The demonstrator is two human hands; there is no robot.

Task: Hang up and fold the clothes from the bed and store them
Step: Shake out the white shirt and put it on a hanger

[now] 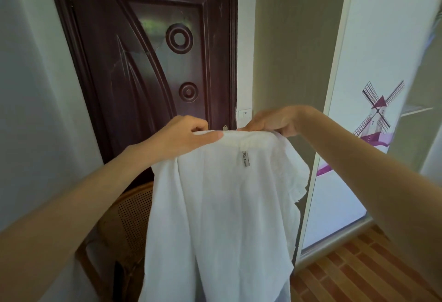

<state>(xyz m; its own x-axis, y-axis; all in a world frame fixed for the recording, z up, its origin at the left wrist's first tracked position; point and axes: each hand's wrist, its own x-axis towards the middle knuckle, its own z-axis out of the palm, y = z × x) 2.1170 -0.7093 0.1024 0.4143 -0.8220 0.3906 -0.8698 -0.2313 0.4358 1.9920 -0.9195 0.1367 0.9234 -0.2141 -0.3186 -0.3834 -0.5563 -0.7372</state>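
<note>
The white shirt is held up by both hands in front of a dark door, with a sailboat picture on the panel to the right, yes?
Not quite: the head view shows a windmill, not a sailboat. Both the left hand and right hand do hold the white shirt before the dark door.

Both bare forearms are being stretched forward and raised, converging toward the middle. The left hand (185, 134) is being curled, thumb extended along the top, pinching the upper edge of a thin white fabric garment (222, 218). The right hand (272, 121) is being held palm-down, fingers curled over the same edge.
</note>
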